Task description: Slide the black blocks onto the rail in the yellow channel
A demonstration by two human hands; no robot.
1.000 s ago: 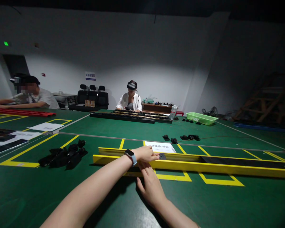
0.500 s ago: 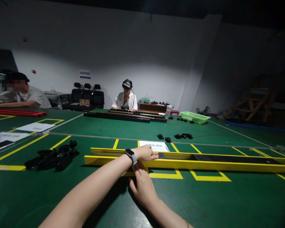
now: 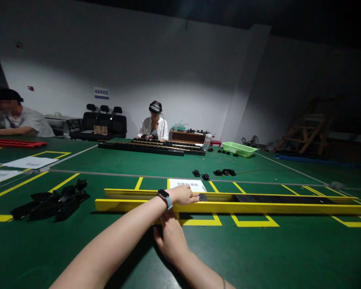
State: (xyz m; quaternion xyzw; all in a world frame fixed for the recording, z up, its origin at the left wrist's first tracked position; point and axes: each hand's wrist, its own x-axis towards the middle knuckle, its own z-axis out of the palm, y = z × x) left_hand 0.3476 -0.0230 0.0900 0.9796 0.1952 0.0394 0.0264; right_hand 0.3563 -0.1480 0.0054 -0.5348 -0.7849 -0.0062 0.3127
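We have the long yellow channel-shaped rail (image 3: 258, 208) lying crosswise in front of us on the green tabletop (image 3: 289, 257), its two walls upright with a trough between them; inside the trough, a small flat black plate (image 3: 203, 197) sits at the fingertips of our left hand (image 3: 183, 195), and a long flat black strip (image 3: 282, 199) lies farther right. Our left hand reaches over the near wall with its fingers stretched and close together; we cannot tell whether they press the plate or pinch it. Our right hand (image 3: 173, 237) is below the left wrist, at the near side of the rail, its thumb a little apart; its fingertips are hidden, so we cannot tell what they hold, though we judge that it steadies the rail against the other hand's push.

The left wrist, with its pale-blue-banded watch (image 3: 164, 195), crosses in front of the rail and blocks our view of part of it; the near wall hides the plate's lower edge. Just behind the rail lies a white printed paper sheet (image 3: 195, 185), probably a station label; a heap of black angular parts (image 3: 64, 206) lies near the rail's left end, apart from both hands. Farther off are small black parts (image 3: 221, 172), a light green plastic basket (image 3: 243, 151) and long black rails (image 3: 141, 148), with a co-worker in a white shirt (image 3: 161, 128) behind them.
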